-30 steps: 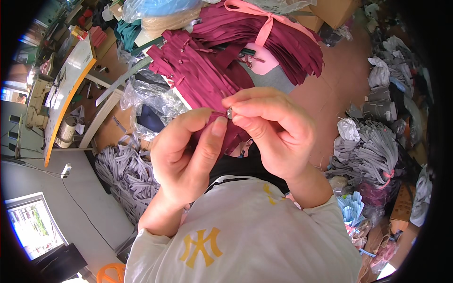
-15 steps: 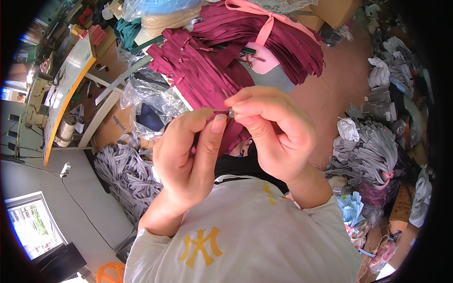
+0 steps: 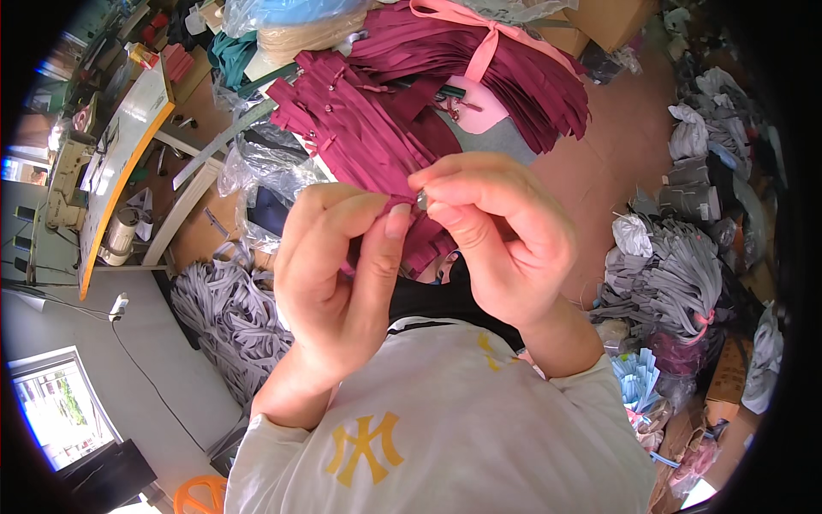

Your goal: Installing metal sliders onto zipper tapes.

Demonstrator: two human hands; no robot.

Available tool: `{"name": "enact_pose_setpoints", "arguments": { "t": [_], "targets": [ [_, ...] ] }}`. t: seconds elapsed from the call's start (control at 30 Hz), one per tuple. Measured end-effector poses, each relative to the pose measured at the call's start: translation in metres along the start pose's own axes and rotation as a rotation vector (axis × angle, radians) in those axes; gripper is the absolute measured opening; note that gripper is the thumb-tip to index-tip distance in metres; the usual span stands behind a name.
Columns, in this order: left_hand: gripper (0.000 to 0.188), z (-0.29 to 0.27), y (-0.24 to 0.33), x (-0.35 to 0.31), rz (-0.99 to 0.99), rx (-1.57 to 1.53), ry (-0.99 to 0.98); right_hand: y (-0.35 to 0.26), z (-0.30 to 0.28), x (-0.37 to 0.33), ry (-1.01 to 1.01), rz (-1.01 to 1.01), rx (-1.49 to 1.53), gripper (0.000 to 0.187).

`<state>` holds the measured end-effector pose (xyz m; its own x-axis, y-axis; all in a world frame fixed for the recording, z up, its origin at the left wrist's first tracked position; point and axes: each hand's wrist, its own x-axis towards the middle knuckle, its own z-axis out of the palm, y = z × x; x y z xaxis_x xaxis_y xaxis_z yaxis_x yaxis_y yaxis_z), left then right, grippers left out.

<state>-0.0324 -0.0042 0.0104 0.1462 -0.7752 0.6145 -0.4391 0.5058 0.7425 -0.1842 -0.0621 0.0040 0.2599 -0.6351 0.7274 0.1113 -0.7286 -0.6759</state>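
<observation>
Our left hand (image 3: 334,270) pinches a maroon strip (image 3: 399,202), our right hand (image 3: 514,231) a shiny piece (image 3: 422,199) beside it, joining unclear; laid strips (image 3: 364,128) ahead already bear shiny bits (image 3: 327,110), the tied bundle (image 3: 535,90) shows none.

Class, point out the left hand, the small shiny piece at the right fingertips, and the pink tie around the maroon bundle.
Left hand (image 3: 324,281): head view, middle of the hand.
Small shiny piece (image 3: 422,200): head view, its exposed face.
Pink tie (image 3: 493,29): head view, its knot.

A white cloth T-shirt (image 3: 505,445) with short sleeves (image 3: 591,390) has one big yellow mark (image 3: 370,451) and a small yellow mark (image 3: 488,352) near its edge.
</observation>
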Motion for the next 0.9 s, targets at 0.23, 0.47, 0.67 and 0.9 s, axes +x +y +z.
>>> {"name": "enact_pose_setpoints", "arguments": {
  "t": [0.23, 0.47, 0.67, 0.9],
  "targets": [
    [0.004, 0.002, -0.006, -0.006, -0.118, -0.141, -0.004, 0.003, 0.002, -0.005, -0.024, 0.003, 0.008, 0.012],
    [0.016, 0.008, 0.007, -0.013, -0.383, -0.428, -0.049, 0.007, 0.007, -0.01, 0.034, 0.088, 0.182, 0.017],
    [0.013, 0.006, 0.002, -0.012, -0.416, -0.431, -0.07, 0.007, 0.006, -0.009, 0.097, 0.279, 0.506, 0.02],
    [0.011, 0.004, 0.003, -0.014, -0.48, -0.503, -0.062, 0.01, 0.002, -0.007, 0.072, 0.336, 0.604, 0.019]
  ]
}}
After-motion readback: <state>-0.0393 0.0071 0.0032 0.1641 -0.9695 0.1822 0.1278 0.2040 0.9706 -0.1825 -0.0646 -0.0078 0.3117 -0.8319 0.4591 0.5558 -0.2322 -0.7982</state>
